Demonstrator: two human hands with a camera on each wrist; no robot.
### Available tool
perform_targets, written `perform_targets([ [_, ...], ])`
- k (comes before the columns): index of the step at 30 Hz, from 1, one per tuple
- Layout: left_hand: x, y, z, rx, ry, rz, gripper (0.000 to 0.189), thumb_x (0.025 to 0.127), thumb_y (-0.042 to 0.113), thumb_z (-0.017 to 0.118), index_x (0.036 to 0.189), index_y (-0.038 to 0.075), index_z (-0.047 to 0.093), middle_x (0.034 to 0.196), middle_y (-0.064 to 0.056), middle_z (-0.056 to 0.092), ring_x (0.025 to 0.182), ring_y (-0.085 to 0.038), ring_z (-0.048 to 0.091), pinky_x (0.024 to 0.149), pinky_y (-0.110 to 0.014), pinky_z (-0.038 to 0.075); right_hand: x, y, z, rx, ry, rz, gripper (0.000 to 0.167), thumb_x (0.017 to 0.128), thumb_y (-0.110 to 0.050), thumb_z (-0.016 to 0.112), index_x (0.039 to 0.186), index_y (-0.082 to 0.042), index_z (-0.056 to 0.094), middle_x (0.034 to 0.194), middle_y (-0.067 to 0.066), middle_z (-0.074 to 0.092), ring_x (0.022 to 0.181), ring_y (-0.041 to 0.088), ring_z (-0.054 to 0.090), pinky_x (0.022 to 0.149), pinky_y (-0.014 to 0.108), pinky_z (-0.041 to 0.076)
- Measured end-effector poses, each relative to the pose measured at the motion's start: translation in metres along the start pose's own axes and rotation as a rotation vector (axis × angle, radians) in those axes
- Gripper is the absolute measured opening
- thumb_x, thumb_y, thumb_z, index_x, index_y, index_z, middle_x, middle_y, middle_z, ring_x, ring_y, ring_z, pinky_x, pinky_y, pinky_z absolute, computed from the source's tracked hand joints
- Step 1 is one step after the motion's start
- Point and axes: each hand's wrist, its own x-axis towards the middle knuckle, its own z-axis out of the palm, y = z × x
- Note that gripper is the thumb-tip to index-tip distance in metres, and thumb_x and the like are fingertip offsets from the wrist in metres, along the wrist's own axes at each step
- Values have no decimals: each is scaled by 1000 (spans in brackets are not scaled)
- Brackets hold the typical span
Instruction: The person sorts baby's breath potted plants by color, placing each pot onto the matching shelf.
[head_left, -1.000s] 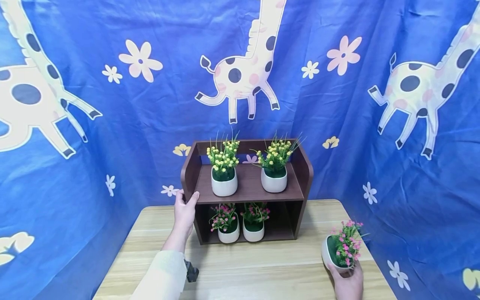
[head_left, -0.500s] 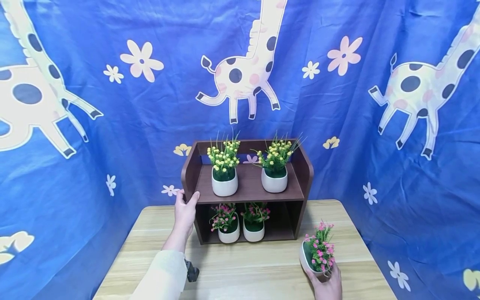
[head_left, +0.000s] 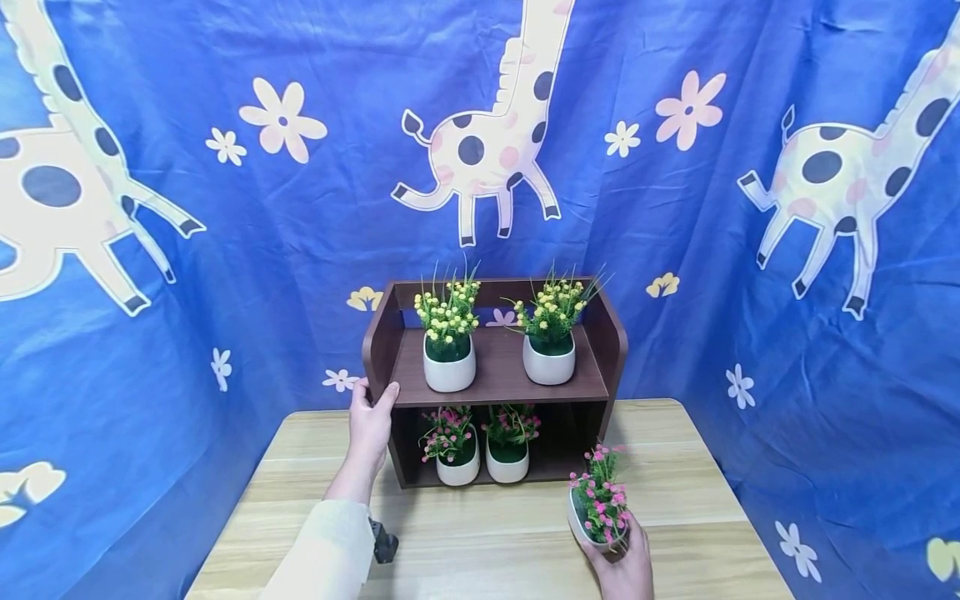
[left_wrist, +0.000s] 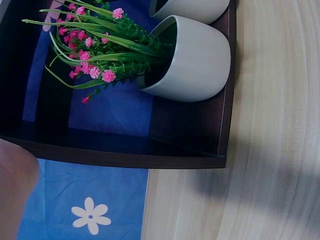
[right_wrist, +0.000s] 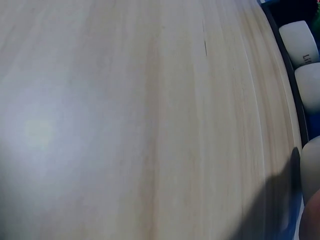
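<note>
My left hand (head_left: 370,429) grips the left side panel of a dark brown two-tier shelf (head_left: 498,367), thumb over the front edge. In the right hand (head_left: 628,562) is a white pot of pink artificial flowers (head_left: 600,504), tilted, in front of the shelf's lower right corner. Two white pots of pink flowers stand on the lower tier, a left one (head_left: 457,468) and a middle one (head_left: 507,467). On the upper tier stand two pots of yellow flowers, left (head_left: 450,368) and right (head_left: 550,365). In the right wrist view the held pot (right_wrist: 311,167) shows only at the edge.
The shelf stands towards the back of a light wooden table (head_left: 480,550). Behind and beside it hangs a blue curtain (head_left: 337,208) with giraffes and flowers. To the right of the middle pot the lower tier has bare room. A small black device (head_left: 384,543) sits at my left wrist.
My right hand has carried the pink-flowered pot leftward across the front of the table, closer to the shelf. The left hand and the shelf have stayed in place.
</note>
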Motion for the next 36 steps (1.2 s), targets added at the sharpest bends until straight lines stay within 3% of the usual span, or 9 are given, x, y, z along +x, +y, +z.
perform_targets([
  [4, 3, -4, -1, 0, 5, 2, 21, 106, 13, 67, 120, 18, 52, 108, 13, 57, 107, -5, 54, 100, -20, 41, 2, -5, 8, 2, -43, 51, 96, 72, -19, 101, 150, 4, 50, 136, 29, 59, 123, 43, 64, 99, 12, 48],
  [6, 7, -10, -1, 2, 10, 0, 21, 106, 14, 66, 121, 19, 52, 109, 13, 57, 108, -5, 53, 100, -20, 40, 4, -9, 12, 35, -67, 86, 97, 74, -19, 100, 153, 3, 48, 140, 29, 57, 127, 47, 63, 103, 18, 51],
  [9, 15, -20, -3, 9, 13, -3, 21, 107, 16, 66, 121, 22, 52, 110, 15, 57, 109, -3, 53, 100, -19, 40, 9, -13, 17, 65, -104, 116, 98, 77, -19, 99, 156, 4, 45, 146, 31, 54, 133, 51, 61, 112, 38, 54],
  [12, 18, -25, -5, 12, 13, -1, 21, 107, 17, 66, 122, 23, 52, 112, 16, 57, 109, -2, 53, 101, -18, 40, 14, -17, 21, 56, -139, 136, 100, 80, -20, 96, 159, 4, 40, 154, 33, 48, 140, 55, 55, 119, 61, 44],
  [15, 19, -25, -5, 16, 12, -2, 21, 108, 18, 66, 123, 23, 52, 113, 16, 56, 109, -2, 53, 101, -17, 40, 21, -19, 25, 19, -156, 144, 100, 83, -23, 94, 162, 3, 37, 160, 34, 44, 146, 57, 47, 122, 70, 36],
  [29, 19, -26, -4, 14, 4, -3, 21, 107, 18, 66, 122, 21, 51, 112, 14, 56, 110, -3, 53, 101, -19, 40, 40, -16, 46, -54, -166, 172, 101, 86, -27, 92, 164, 0, 35, 163, 32, 42, 150, 54, 44, 124, 70, 35],
  [36, 10, -14, -1, 0, 2, -1, 21, 107, 14, 66, 121, 21, 52, 111, 13, 57, 109, -3, 54, 100, -18, 42, 48, -25, 57, -84, -126, 164, 101, 83, -29, 95, 162, 1, 39, 155, 33, 48, 142, 56, 51, 119, 70, 42],
])
